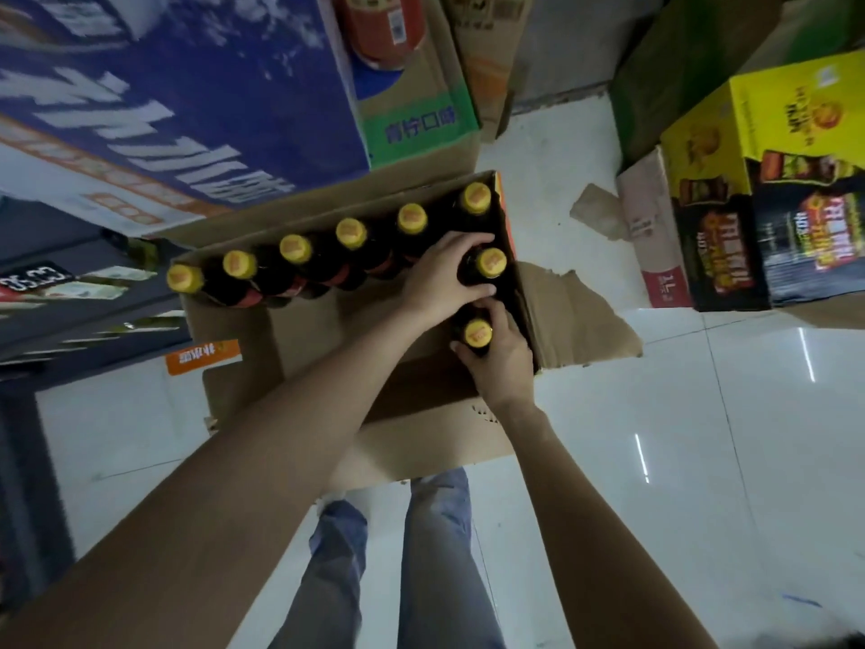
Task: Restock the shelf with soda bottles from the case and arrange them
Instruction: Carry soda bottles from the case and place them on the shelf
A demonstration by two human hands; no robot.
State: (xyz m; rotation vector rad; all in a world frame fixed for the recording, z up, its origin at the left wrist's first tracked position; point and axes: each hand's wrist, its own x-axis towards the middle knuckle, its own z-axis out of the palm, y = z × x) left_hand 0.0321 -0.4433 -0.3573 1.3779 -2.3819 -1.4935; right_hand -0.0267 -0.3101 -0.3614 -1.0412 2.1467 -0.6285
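An open cardboard case [243,348] lies on the floor below me. Along its far wall stands a row of several dark soda bottles with yellow caps [295,249]. Two more bottles stand at the case's right end. My left hand [440,278] grips the neck of the farther one, whose yellow cap [490,262] shows past my fingers. My right hand [498,358] curls round the neck of the nearer bottle [477,332]. Both bottles still stand inside the case.
A big blue carton [178,96] and a brown carton with a green label [421,124] stand behind the case. Yellow and black drink boxes [758,189] sit at the right. Dark shelving [56,292] runs along the left. White floor tiles [702,437] surround my legs.
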